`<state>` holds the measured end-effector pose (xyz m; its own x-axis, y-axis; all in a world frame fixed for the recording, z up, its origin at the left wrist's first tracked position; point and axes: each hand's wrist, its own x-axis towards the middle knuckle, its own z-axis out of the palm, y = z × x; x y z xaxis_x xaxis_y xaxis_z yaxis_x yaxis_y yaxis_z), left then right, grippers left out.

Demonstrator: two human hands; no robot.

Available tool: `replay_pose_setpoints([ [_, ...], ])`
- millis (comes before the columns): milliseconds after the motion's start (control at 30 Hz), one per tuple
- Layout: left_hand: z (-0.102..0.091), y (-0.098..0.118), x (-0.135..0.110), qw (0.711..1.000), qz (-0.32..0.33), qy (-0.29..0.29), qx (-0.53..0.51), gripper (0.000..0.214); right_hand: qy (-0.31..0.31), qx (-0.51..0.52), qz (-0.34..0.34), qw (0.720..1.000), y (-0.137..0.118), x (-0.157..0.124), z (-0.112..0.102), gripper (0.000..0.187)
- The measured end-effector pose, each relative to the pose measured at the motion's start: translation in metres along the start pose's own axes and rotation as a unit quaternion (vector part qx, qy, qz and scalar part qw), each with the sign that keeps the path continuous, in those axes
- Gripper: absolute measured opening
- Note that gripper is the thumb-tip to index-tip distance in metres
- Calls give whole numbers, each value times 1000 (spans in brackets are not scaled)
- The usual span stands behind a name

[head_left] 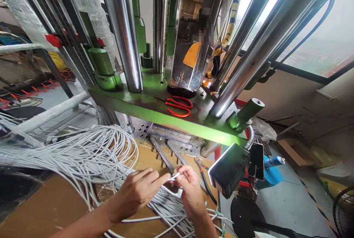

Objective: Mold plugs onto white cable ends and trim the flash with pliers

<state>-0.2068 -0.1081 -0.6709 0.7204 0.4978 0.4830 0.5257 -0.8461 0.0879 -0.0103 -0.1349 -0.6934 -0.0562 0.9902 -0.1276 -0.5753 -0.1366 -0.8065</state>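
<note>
Both my hands meet over the bench, working at the end of a white cable [173,177]. My left hand [141,186] has its fingers closed on the cable from the left. On the other side, my right hand [189,190] pinches the cable's tip between thumb and fingers; the tip itself is mostly covered. A white connector [179,192] hangs just below the fingers, against the right palm. Many more white cables [102,149] lie in a large bundle to the left and pass under my hands.
Red-handled scissors [179,106] lie on the green press plate [155,101]. Cutting pliers [204,179] rest right of my hands. Metal rails [163,153] stand behind them. A phone-like device [229,170] is mounted at the bench's right edge, near a blue spray can [274,161]. Steel columns [124,39] rise behind.
</note>
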Motion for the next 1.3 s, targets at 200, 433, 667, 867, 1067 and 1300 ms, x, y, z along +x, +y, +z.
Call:
replay_pose_setpoints([
  [200, 6, -5, -1, 998, -29, -1, -47, 31, 13, -26, -25, 999, 3, 1, -3, 13],
  [433, 10, -10, 6, 998, -42, 11, -56, 28, 26, 2, -10, 1000, 1, 1, 0, 16],
  [667, 9, -8, 11, 997, -56, 8, -61, 27, 35, 33, 6, 999, -1, 2, 2, 20],
  [867, 16, -11, 9, 992, -77, 14, -95, 31, 51, 10, 22, 998, -1, 2, 2, 23],
  [1067, 10, -12, 12, 965, -181, -39, -185, 28, 88, -32, -1, 996, 2, 1, -2, 21],
  [1300, 1, -15, 17, 941, -238, -52, -235, 28, 27, -117, -49, 992, 1, 2, -5, 20],
])
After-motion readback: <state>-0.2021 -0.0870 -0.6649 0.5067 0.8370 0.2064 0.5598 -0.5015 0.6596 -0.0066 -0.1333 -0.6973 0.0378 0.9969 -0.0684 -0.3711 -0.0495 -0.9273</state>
